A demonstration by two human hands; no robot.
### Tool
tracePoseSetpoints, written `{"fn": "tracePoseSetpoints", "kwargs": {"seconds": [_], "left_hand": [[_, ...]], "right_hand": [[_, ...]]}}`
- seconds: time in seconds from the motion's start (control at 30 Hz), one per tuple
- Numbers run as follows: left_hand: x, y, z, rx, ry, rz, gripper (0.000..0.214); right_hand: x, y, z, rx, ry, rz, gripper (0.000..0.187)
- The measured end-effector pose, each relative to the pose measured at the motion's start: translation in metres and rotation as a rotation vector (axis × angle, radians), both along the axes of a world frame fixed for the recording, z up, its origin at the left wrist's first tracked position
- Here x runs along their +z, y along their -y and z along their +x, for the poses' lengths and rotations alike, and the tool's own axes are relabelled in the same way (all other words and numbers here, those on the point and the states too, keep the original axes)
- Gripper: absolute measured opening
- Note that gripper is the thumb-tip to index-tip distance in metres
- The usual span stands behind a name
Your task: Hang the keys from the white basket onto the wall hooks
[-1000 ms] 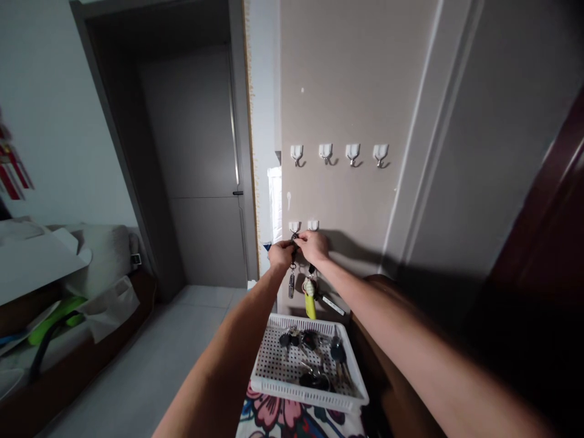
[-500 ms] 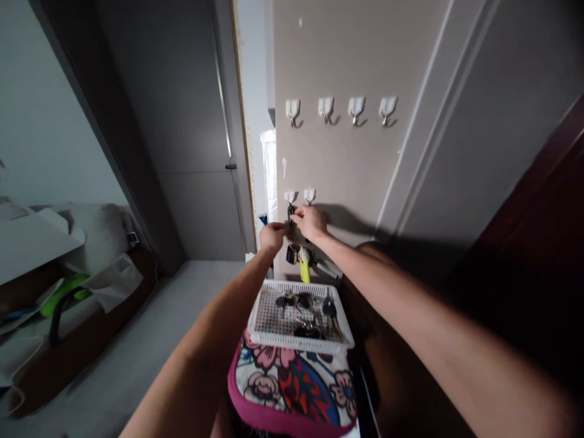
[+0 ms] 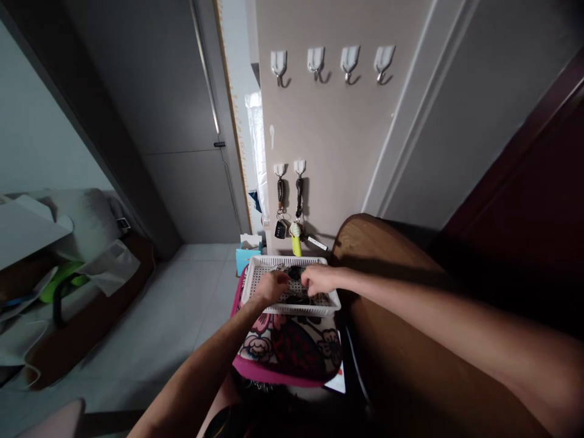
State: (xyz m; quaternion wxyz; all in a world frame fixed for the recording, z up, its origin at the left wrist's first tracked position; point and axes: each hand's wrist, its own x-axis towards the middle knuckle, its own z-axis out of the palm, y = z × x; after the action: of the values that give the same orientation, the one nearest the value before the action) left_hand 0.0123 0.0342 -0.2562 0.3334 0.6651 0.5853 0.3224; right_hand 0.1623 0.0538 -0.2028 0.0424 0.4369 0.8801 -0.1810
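Note:
Both hands are down in a white plastic basket (image 3: 292, 309) that holds several keys (image 3: 296, 299). My left hand (image 3: 272, 286) is at the basket's left part, its fingers curled and closed. On the right side, my right hand (image 3: 318, 278) has its fingers bent down and pressed together among the keys. What either hand pinches is hidden. Above the basket, a key set with a black fob (image 3: 280, 229) hangs by a dark strap from the lower left hook (image 3: 280, 170). Beside it, a set with a yellow-green tag (image 3: 296, 244) hangs from the lower right hook (image 3: 300, 166).
The basket rests on a flower-patterned cushion (image 3: 255, 345) with a pink edge. Several bare white hooks (image 3: 316, 59) line the wall higher up. A brown wooden surface (image 3: 365, 243) curves along the right. A blue box (image 3: 247, 258) stands behind the basket at left.
Both hands have come down from the lower left hook into the basket. The black-fob key set now hangs free from that hook. The view has tilted downward.

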Motion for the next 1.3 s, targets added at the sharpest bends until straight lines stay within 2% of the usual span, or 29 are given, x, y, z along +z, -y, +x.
{"fn": "tracePoseSetpoints", "kwargs": {"seconds": [0.13, 0.27, 0.37, 0.53, 0.67, 0.77, 0.9, 1.03, 1.17, 1.3], "left_hand": [[-0.001, 0.002, 0.000, -0.127, -0.053, -0.038, 0.026], [-0.004, 0.000, 0.000, -0.303, -0.087, -0.028, 0.026], [-0.008, -0.002, 0.000, -0.343, -0.126, -0.011, 0.027], [-0.009, -0.003, 0.002, -0.347, -0.186, -0.072, 0.025], [-0.005, -0.002, 0.002, -0.324, -0.275, -0.100, 0.031], [-0.001, 0.001, 0.002, -0.284, -0.322, -0.080, 0.032], [0.004, 0.005, 0.002, -0.281, -0.282, 0.019, 0.035], [0.006, 0.006, 0.003, -0.275, -0.290, 0.098, 0.039], [0.005, 0.001, 0.009, -0.217, -0.253, 0.147, 0.037], [0.003, -0.006, 0.017, -0.104, -0.104, 0.054, 0.025]], "right_hand": [[-0.007, 0.002, -0.005, 0.099, 0.061, -0.025, 0.013], [-0.008, 0.005, -0.007, 0.046, 0.033, 0.002, 0.013], [-0.010, 0.007, -0.006, 0.009, 0.007, 0.018, 0.008], [-0.014, 0.007, -0.006, 0.007, 0.052, 0.089, 0.011], [-0.016, 0.002, -0.008, 0.014, 0.084, 0.055, 0.017], [-0.020, -0.007, -0.008, -0.098, 0.001, -0.042, 0.017], [-0.026, -0.016, -0.008, -0.307, -0.193, -0.228, 0.016], [-0.022, -0.015, -0.011, -0.443, -0.365, -0.337, 0.012], [-0.012, -0.010, -0.014, -0.516, -0.474, -0.378, 0.010], [-0.005, -0.008, -0.014, -0.520, -0.543, -0.413, 0.010]]}}
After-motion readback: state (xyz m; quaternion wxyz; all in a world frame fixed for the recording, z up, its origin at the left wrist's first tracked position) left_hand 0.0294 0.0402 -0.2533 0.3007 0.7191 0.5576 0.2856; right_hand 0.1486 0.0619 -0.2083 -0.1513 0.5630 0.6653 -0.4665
